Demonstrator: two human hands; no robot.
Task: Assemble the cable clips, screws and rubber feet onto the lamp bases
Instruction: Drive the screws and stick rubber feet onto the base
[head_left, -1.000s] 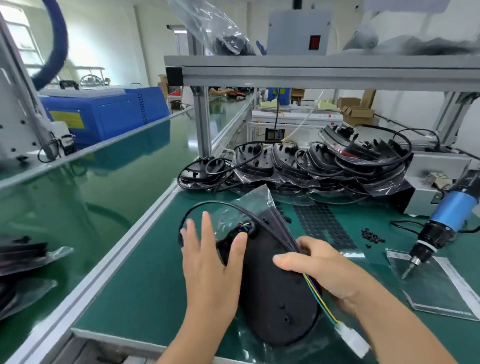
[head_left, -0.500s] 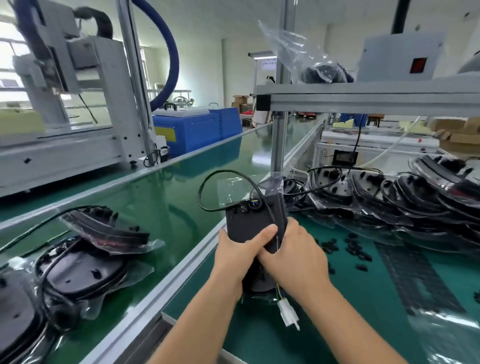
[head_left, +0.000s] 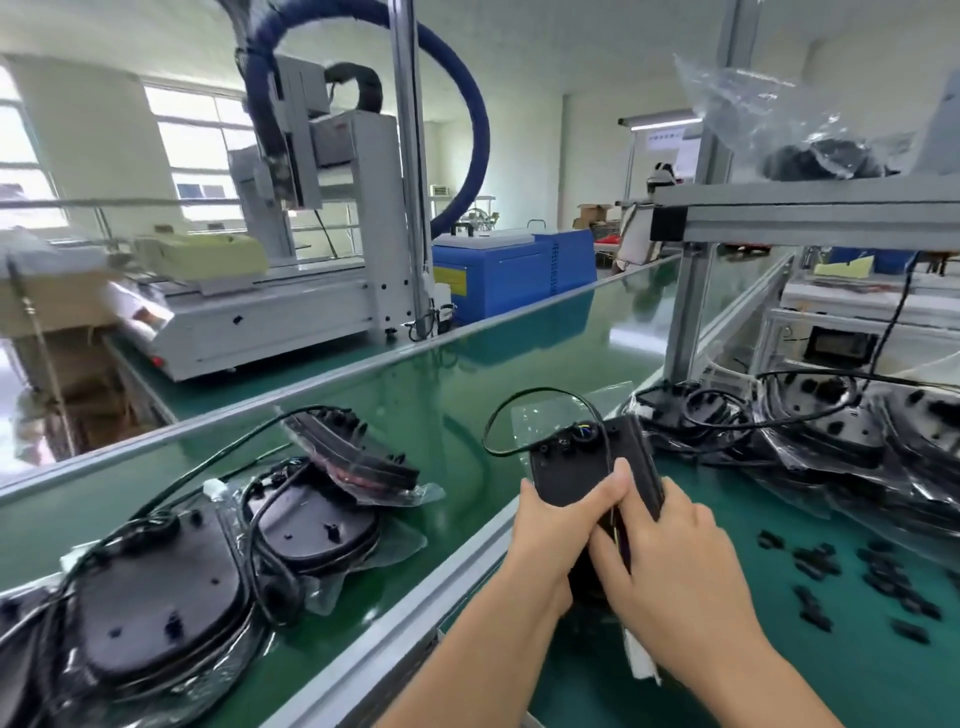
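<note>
Lifted off the counter (head_left: 779, 675) since a second ago, the lamp base (head_left: 574, 475) stands upright, gripped by left hand (head_left: 558, 530) and right hand (head_left: 675, 566), probably bound for the finished stack (head_left: 218, 561) at near left.

Bright daylight from the windows (head_left: 197, 156), glossy belt glare, bowed blurry edges.

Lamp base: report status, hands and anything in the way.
Both hands, left and right, grip lamp base, lifted off the bench. Its cable loops free. Finished bases piled on conveyor, left.
</note>
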